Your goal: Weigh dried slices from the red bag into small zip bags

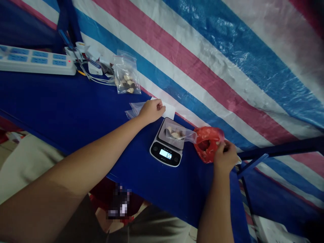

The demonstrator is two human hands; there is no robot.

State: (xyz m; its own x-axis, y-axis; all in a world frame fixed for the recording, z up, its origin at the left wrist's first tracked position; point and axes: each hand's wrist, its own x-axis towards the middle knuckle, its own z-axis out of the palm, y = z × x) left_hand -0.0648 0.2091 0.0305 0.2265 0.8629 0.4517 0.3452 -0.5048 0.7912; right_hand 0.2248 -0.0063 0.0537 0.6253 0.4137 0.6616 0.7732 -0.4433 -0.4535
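Observation:
My left hand (151, 111) is curled over a white card (169, 110), which lies against a flat clear plastic bag (135, 109). My right hand (225, 157) pinches the edge of a crumpled red plastic bag (206, 144). Between my hands stands a black and silver digital kitchen scale (165, 154), its lit display showing about 65. On its pan lies a clear bag of pale chunks with dark patches (176, 133), its corner reaching towards the red bag. Farther back, a zip bag of similar chunks (126, 76) lies on the table.
The dark blue table (76, 101) has a white power strip (35, 60) at the far left, with plugs, chargers and cables (88, 62) beside it. A striped tarp (215, 74) forms the back wall. A dark blue metal bar (278, 150) crosses at right.

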